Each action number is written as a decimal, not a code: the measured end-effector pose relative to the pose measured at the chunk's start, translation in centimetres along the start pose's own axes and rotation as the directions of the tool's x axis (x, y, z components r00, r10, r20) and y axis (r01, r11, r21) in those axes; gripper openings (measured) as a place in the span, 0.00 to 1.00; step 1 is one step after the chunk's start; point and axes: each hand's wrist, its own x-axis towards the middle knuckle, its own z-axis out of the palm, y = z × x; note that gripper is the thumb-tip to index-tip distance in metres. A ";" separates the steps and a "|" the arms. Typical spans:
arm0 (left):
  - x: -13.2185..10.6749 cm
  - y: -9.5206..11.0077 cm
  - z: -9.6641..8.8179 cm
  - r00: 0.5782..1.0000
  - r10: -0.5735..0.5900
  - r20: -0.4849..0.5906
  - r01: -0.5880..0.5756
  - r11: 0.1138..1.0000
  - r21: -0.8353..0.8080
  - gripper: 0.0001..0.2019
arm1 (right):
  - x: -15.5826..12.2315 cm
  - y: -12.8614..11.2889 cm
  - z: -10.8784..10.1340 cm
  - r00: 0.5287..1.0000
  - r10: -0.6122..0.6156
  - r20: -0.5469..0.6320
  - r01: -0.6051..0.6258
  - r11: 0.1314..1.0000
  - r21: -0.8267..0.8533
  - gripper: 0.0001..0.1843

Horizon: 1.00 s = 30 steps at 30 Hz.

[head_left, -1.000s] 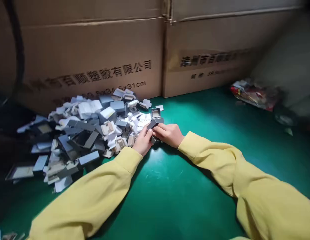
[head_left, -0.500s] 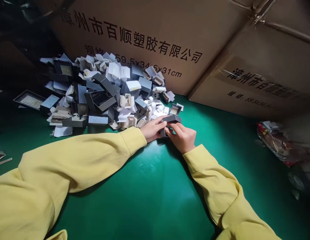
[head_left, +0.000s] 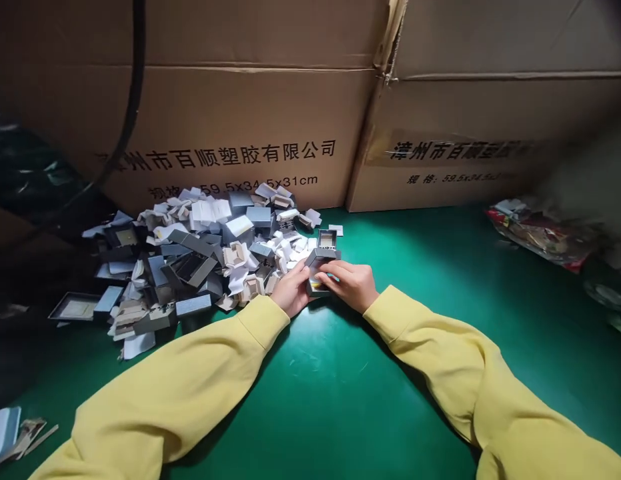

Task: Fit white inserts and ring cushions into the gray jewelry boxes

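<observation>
A small grey hinged box point(head_left: 322, 255) stands open between my hands, its lid raised and something yellow low inside it. My left hand point(head_left: 291, 289) grips the box along its left side. From the right, my right hand point(head_left: 351, 283) has its fingers curled into the box's opening; whether they pinch anything there is hidden. Just behind lies an open dark box point(head_left: 327, 240) on the green table. To the left spreads a heap of grey boxes point(head_left: 194, 305) mixed with white and beige paper inserts point(head_left: 210, 212).
Two large cardboard cartons point(head_left: 230, 107) point(head_left: 470, 113) wall off the back of the green table point(head_left: 330, 400). A red plastic bag point(head_left: 540, 233) lies at the right. Flat scraps point(head_left: 27, 437) sit at the lower left. A black cable point(head_left: 135, 87) hangs at upper left.
The head view has tilted and levelled, so the cartons show higher up. The box in my hands has turned, and its open inside now faces me more.
</observation>
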 end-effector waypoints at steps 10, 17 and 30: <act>0.8 0.1 -0.7 0.995 -0.028 0.097 0.027 1.000 0.003 0.15 | 0.1 0.1 0.0 0.977 0.194 0.091 -0.184 0.977 -0.111 0.18; 1.0 -0.6 -1.1 0.994 0.042 0.098 -0.048 0.997 0.061 0.17 | 0.1 0.0 -0.1 0.944 0.236 0.231 -0.215 0.970 -0.111 0.16; 1.1 0.5 -1.9 0.989 -0.021 0.148 -0.006 0.984 0.177 0.16 | 0.2 0.0 0.0 0.948 0.210 0.240 -0.189 0.976 -0.107 0.18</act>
